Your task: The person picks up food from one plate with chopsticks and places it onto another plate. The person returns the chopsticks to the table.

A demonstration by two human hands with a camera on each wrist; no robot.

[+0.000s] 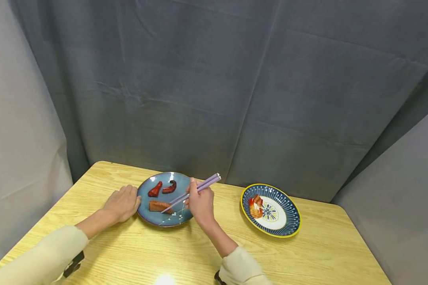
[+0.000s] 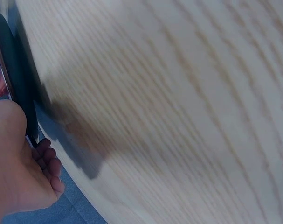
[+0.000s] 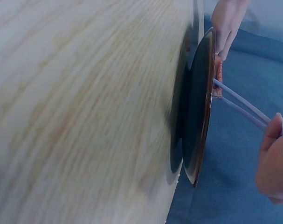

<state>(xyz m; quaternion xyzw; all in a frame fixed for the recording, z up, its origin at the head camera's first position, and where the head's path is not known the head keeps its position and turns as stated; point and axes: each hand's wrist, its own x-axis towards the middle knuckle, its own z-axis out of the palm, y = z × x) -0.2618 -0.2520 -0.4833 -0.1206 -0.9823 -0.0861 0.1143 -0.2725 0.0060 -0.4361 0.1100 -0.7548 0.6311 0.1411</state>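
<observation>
One dark grey curtain (image 1: 185, 79) hangs beyond both grips; lighter grey cloth (image 1: 25, 118) hangs to the left of the left grip. Wood-grain desk (image 1: 321, 245) extends beneath both. Patterned plate (image 1: 287, 206), navy and white with a yellow rim: on the desk, to the right of the right grip and well apart from it. Blue plate (image 1: 181, 190): on the desk, between the two grips.

Left grip (image 1: 123, 204): at the left edge of the blue plate, thumb at the rim, fingers curled. As far as the blurred left wrist view allows, it appears to hold the rim. Right grip (image 1: 201, 202): at the right edge of the blue plate, pinching two purple chopsticks (image 1: 211, 182). Their upper ends project above this grip; their tips slope down leftward to the brown block (image 1: 158, 206).

Brown block: on the blue plate, left of the right grip and right of the left grip. Orange shrimp (image 1: 255, 211): on the patterned plate, right of the right grip. Red drumstick-shaped piece (image 1: 155, 189) and dark red tentacle (image 1: 169, 187): side by side on the blue plate, between the grips, farther back than the block. Small brown piece (image 1: 258, 200): against the shrimp.
</observation>
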